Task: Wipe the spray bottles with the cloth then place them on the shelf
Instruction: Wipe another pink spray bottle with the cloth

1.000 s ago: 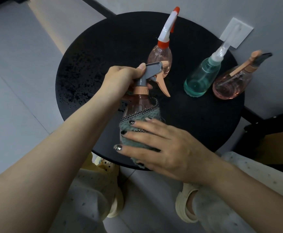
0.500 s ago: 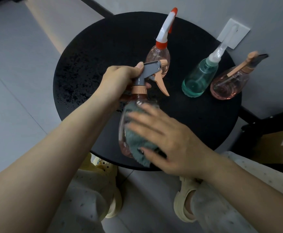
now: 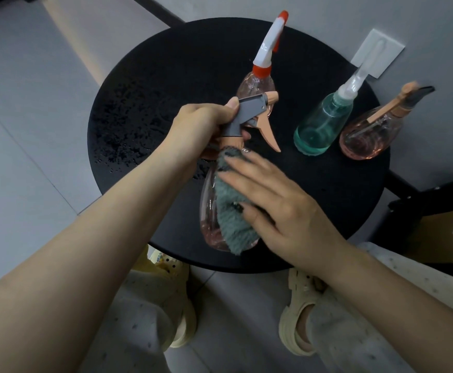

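Observation:
Over the near edge of the round black table (image 3: 166, 76), my left hand (image 3: 201, 127) grips the neck of a clear pink spray bottle (image 3: 209, 208) just under its grey and peach sprayer head. My right hand (image 3: 282, 208) lies with straight fingers on a grey-green cloth (image 3: 230, 211), pressing it against the bottle's side. At the back of the table stand a pink bottle with a white and red sprayer (image 3: 256, 84), a green bottle (image 3: 319, 127) and another pink bottle (image 3: 365, 135). No shelf is identifiable.
Water drops speckle the table's left part. A white wall plate (image 3: 378, 56) sits on the wall behind the bottles. A dark frame (image 3: 430, 195) and a brown box (image 3: 440, 232) stand to the right. My feet in pale sandals are under the table's near edge.
My right hand has slid the cloth up the bottle from its lower body towards the neck. The left hand kept its grip and the other bottles did not move.

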`<state>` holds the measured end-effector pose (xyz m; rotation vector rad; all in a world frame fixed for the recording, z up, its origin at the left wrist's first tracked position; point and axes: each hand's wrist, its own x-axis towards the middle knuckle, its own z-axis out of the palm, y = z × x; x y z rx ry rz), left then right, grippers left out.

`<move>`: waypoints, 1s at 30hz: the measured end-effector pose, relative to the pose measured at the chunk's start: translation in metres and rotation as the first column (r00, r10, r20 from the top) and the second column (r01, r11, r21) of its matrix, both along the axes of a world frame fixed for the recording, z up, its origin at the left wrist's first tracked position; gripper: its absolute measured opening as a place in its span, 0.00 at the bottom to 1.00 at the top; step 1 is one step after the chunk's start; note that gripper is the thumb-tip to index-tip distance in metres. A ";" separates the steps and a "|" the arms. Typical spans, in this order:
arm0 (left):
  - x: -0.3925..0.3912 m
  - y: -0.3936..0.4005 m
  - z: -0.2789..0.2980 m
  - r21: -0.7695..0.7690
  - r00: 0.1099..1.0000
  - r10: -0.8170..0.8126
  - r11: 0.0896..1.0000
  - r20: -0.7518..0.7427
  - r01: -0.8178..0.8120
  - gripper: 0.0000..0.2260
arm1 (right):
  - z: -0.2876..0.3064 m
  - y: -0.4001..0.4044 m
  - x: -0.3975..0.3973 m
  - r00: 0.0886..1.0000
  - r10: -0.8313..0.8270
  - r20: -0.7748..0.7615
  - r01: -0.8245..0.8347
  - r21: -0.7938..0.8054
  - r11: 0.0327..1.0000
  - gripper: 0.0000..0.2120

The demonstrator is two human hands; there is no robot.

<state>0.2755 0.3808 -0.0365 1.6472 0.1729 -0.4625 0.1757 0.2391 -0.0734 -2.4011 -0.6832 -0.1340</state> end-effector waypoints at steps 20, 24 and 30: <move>0.004 0.003 0.001 -0.011 0.996 0.068 0.998 -0.051 -0.069 0.12 | -0.004 -0.001 -0.005 0.958 0.176 0.225 -0.136 -0.184 0.974 0.16; 0.001 0.000 0.001 -0.011 0.997 0.043 0.999 -0.060 -0.044 0.12 | 0.000 0.000 0.000 0.996 -0.066 -0.058 0.072 0.126 0.989 0.20; 0.001 0.003 0.000 -0.003 0.997 0.052 0.999 -0.064 -0.052 0.12 | -0.004 0.005 -0.005 0.996 -0.035 -0.087 0.050 0.166 0.985 0.22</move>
